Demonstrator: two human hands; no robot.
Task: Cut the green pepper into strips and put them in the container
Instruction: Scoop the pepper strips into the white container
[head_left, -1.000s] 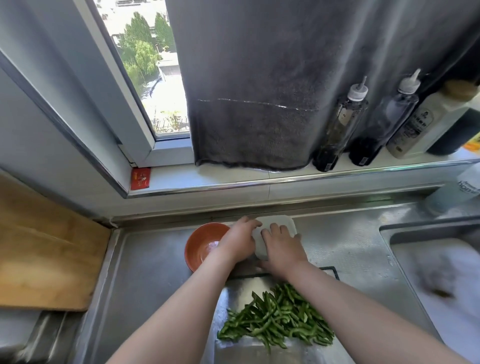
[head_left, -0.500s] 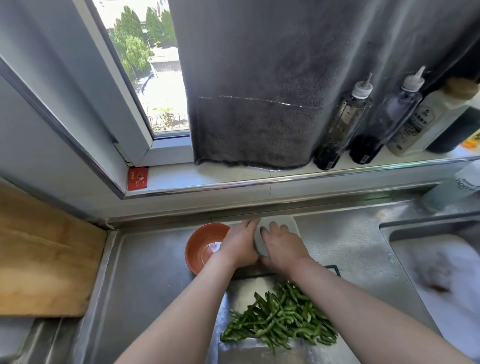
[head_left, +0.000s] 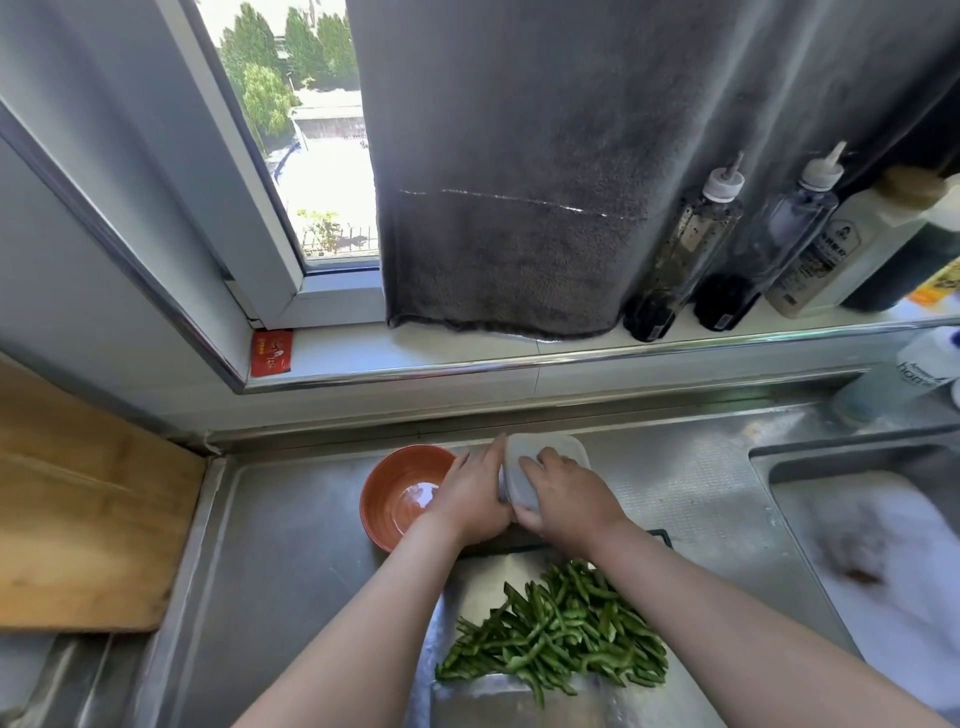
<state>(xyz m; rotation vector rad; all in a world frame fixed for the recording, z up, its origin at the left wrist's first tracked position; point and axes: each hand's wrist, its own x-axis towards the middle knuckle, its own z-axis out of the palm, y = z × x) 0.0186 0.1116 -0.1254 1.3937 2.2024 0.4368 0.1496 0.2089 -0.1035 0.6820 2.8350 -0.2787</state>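
Observation:
A pile of green pepper strips (head_left: 558, 626) lies on a steel cutting board (head_left: 478, 582) near the bottom of the view. Beyond it, a pale grey lidded plastic container (head_left: 550, 452) sits on the steel counter. My left hand (head_left: 475, 493) grips its left side. My right hand (head_left: 566, 499) grips its top and near edge, with fingers curled over the lid. The container's near part is hidden by both hands.
An orange bowl (head_left: 397, 486) stands just left of my left hand. A wooden board (head_left: 78, 519) leans at the left. Sauce bottles (head_left: 680, 260) line the windowsill, a grey towel (head_left: 519, 182) hangs above, and a sink with foam (head_left: 878, 561) is at the right.
Both hands stay on the container; the lid's left edge seems slightly lifted or tilted compared with before. The camera view has shifted a little.

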